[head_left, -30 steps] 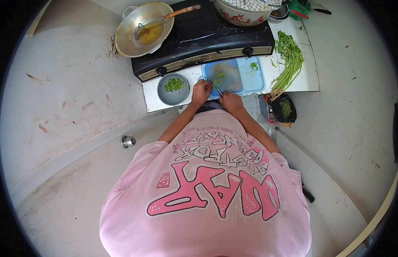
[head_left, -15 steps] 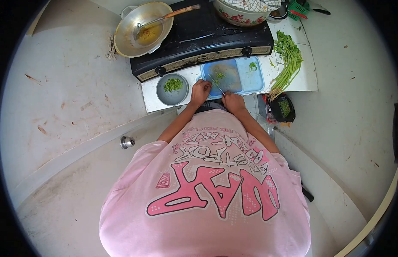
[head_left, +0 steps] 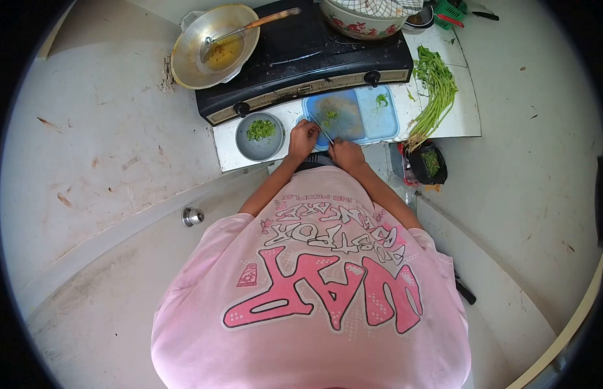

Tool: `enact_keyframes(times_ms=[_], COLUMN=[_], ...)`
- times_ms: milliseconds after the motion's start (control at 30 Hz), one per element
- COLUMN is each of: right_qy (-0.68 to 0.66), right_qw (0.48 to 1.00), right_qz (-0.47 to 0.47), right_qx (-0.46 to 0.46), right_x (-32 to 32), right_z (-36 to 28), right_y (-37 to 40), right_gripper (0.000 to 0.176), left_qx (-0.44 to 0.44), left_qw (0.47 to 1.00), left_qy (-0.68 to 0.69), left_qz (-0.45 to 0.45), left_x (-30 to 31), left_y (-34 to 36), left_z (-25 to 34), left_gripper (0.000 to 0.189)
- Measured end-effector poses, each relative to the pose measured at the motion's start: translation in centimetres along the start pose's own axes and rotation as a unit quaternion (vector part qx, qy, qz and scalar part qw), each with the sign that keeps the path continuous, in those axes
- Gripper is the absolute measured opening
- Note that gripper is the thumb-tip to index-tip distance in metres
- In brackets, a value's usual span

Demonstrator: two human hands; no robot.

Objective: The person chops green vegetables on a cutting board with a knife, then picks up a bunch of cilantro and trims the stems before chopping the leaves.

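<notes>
1. The right hand (head_left: 347, 154) is closed around the handle of the knife (head_left: 325, 133), whose blade slants away over the near left part of the blue board (head_left: 379, 124).
2. The left hand (head_left: 303, 138) is at the board's near left edge, fingers bunched beside the blade. Whether they pinch a stalk, I cannot tell.
3. Just beyond the fingers, a few chopped greens (head_left: 331, 115) lie on the board; a loose sprig (head_left: 381, 100) sits on its right half.
4. The step in hand looks like fine cutting, seemingly well along, judging by the cut heap (head_left: 260, 130) in the grey bowl (head_left: 259, 150), left of the board.
5. Another stroke would call for a steady blade and left fingertips tucked clear of its edge; gathering the bits would call for a flat, gentle sweep.
6. Right of the board, the uncut bundle (head_left: 437, 91) lies on the counter (head_left: 469, 107), leaves toward the back, pale ends at the near edge. Below it, a dark container (head_left: 443, 174) holds more fine greens (head_left: 431, 162).
7. Behind the board stands the stove (head_left: 301, 52). At its left, a pan (head_left: 185, 59) holds oil (head_left: 227, 55) and a ladle (head_left: 266, 21); at its right, a flowered pot (head_left: 358, 27) has a checked cloth (head_left: 393, 6) on top.
</notes>
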State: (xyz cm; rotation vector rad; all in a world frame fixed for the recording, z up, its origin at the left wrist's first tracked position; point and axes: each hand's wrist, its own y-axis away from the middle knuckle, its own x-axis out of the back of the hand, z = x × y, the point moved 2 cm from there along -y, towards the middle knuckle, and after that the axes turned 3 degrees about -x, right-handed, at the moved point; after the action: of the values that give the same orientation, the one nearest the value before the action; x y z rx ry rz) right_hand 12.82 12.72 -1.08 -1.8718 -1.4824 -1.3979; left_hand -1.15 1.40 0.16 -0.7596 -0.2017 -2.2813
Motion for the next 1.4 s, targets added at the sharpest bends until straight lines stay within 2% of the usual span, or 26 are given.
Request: enact_keyframes(times_ms=[267, 467, 567, 667, 767, 1167, 1267, 1400], right_qy=[-0.003, -0.012, -0.011, -0.002, -0.022, -0.017, -0.012, -0.018], right_qw=[1.000, 1.000, 0.999, 0.999, 1.000, 1.000, 1.000, 1.000], right_qz=[0.011, -0.008, -0.014, -0.033, -0.014, -0.010, -0.012, -0.019], right_qx=[0.007, -0.011, -0.035, -0.033, 0.004, -0.004, 0.001, -0.014], right_x=[0.3, 1.0, 2.1, 2.0, 1.2, 0.3, 0.2, 2.7], right_z=[-0.2, 0.9, 0.5, 0.4, 0.7, 0.3, 0.9, 0.5], right_y=[-0.5, 1.3, 1.5, 1.3, 1.3, -0.6, 0.2, 1.8], right_gripper=[0.043, 0.044, 0.039, 0.041, 0.045, 0.042, 0.042, 0.042], left_qx=[-0.016, 0.015, -0.065, -0.045, -0.003, -0.020, 0.001, 0.008], left_qw=[1.000, 1.000, 0.993, 0.996, 0.999, 0.999, 1.000, 1.000], left_qy=[0.014, 0.000, -0.098, -0.076, -0.047, -0.037, -0.022, -0.011], left_qz=[-0.004, -0.017, -0.013, -0.016, -0.028, -0.029, -0.016, -0.016], left_x=[0.1, 0.1, 0.4, 0.4, 0.4, 0.4, 0.3, 0.3], left_y=[0.3, 0.1, -0.1, -0.3, -0.3, -0.5, -0.3, -0.4], left_z=[-0.3, -0.4, -0.6, -0.2, 0.1, 0.2, 0.0, 0.1], left_gripper=[0.015, 0.014, 0.013, 0.012, 0.013, 0.010, 0.008, 0.008])
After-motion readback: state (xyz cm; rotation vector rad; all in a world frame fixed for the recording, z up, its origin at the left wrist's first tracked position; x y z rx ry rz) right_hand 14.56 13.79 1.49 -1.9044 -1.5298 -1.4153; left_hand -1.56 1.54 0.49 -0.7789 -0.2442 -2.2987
